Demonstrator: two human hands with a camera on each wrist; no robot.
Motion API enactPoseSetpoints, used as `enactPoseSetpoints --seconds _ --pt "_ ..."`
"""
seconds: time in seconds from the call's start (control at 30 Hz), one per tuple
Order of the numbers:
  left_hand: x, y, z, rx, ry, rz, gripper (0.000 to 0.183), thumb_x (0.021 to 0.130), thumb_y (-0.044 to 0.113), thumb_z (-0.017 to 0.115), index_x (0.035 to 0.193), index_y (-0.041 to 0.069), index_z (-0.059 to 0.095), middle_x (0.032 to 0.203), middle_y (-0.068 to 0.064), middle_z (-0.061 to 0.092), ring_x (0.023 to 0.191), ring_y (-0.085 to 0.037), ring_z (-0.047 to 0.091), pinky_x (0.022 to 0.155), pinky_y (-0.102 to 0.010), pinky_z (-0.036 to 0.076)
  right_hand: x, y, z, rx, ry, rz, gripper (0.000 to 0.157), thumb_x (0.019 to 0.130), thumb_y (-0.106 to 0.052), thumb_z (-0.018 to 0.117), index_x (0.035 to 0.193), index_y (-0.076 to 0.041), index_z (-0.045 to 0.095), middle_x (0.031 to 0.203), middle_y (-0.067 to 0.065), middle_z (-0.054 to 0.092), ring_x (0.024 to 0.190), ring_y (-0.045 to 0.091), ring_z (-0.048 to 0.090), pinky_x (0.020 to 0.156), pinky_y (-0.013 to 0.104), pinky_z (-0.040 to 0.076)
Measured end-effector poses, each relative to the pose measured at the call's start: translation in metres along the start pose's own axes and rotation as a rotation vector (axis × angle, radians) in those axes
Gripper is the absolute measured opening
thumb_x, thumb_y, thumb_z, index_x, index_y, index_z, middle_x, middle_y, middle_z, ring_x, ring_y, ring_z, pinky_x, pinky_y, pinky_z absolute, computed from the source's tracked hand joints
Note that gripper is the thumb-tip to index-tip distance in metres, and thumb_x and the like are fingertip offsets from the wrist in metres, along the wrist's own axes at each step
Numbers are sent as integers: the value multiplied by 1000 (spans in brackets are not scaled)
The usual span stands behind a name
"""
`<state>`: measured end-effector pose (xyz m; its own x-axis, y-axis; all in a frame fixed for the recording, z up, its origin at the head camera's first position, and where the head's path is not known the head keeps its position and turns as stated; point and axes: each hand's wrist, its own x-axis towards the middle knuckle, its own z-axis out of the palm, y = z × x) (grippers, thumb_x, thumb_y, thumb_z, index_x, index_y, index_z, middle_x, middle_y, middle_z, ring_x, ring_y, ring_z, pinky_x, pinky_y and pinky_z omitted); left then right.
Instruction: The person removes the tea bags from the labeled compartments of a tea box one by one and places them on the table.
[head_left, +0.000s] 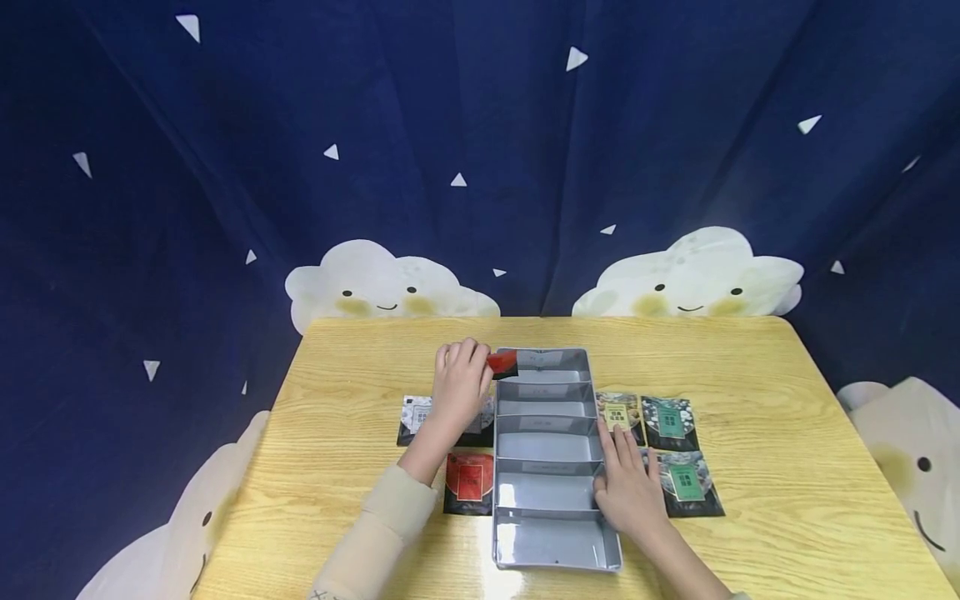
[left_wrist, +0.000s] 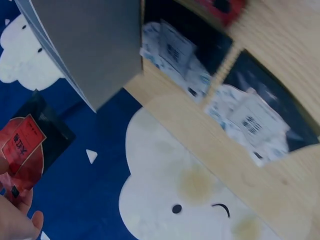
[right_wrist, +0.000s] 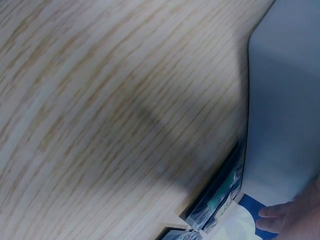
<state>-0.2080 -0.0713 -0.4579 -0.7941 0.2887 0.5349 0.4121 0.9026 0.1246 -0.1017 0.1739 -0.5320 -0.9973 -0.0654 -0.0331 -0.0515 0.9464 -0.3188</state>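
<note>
My left hand (head_left: 459, 385) pinches a red and black sachet (head_left: 504, 364) at the left side of the far compartment of a grey divided box (head_left: 555, 542). In the left wrist view the sachet (left_wrist: 22, 142) hangs from the fingers with its red label showing. My right hand (head_left: 632, 492) lies along the box's right side, fingers straight, the thumb by its edge. Under and beside that hand are a yellow-labelled sachet (head_left: 617, 410) and green-labelled sachets (head_left: 686, 483), partly covered. The right wrist view shows mostly the box's outer wall (right_wrist: 287, 110).
Left of the box lie a red sachet (head_left: 469, 483) and two white-labelled sachets (left_wrist: 252, 122), partly hidden by my left arm in the head view. Another green-labelled sachet (head_left: 670, 422) is at the right. The wooden table (head_left: 780, 417) meets a dark blue curtain (head_left: 510, 225) behind.
</note>
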Motion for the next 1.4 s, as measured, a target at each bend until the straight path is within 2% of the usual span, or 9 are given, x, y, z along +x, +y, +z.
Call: enactPoseSetpoints --seconds 0.47,0.6,0.73,1.07,1.23,1.4 --pt "-55 -40 -17 -60 21 -137 14 82 12 48 90 6 57 88 -7 51 89 -29 48 93 -46 31 0 1 1 10 1 -5 74 82 -13 49 147 -9 14 145 25 24 134 42 17 104 62 6" --pt "-69 -50 -19 -64 3 -154 13 80 12 49 88 6 57 86 -7 52 88 -29 48 94 -47 30 0 1 1 13 5 -8 74 81 -13 49 147 -9 15 145 25 24 134 42 17 104 62 6" --pt "-83 -60 -18 -79 -52 -164 12 79 11 49 87 6 57 86 -7 53 89 -28 48 95 -46 30 0 0 1 14 6 -6 74 81 -13 49 147 -9 15 145 25 24 133 42 17 104 62 6" --pt "-117 -80 -7 -57 -203 -200 12 80 14 50 84 7 58 83 -6 55 86 -28 49 91 -47 31 0 1 2 10 6 -4 75 81 -13 49 147 -9 14 145 25 24 134 42 17 104 62 6" --pt "-131 -85 7 -26 -266 -177 13 82 16 49 86 8 59 85 -6 55 87 -27 48 90 -46 32 0 1 2 13 13 -9 74 81 -13 49 147 -9 16 145 26 25 133 42 18 104 62 6" --pt "-141 -87 17 -36 -256 -173 15 80 16 53 89 7 61 92 -10 57 89 -28 48 91 -47 32 0 0 1 15 13 -9 74 81 -13 50 147 -9 16 144 25 25 133 42 18 104 62 7"
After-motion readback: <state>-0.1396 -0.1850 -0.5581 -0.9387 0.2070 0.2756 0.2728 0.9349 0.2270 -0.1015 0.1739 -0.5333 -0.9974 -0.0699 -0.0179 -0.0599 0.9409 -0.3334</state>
